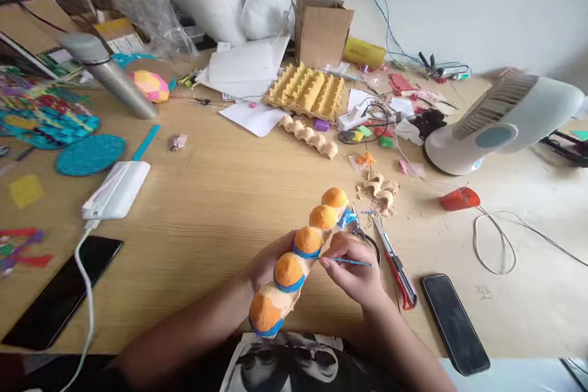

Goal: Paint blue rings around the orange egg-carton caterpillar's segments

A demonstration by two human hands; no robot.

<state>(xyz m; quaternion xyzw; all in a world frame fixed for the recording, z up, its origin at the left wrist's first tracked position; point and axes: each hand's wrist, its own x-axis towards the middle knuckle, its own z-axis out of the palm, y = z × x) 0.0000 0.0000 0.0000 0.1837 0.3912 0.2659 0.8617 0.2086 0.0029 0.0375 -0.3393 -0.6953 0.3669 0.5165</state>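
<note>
bumpy strip in left hand, stick in right

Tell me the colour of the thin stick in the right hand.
Blue: the stick in the right hand shows best in the head view.

R fingers w/ blue tool

The scene is lit brightly by soft, diffuse light, its source out of frame. The tabletop is washed paler toward the right. The fan and metal bottle are stretched by wide-angle distortion; far-left detail is blurred, while the orange-domed strip is rendered more clearly.
</note>
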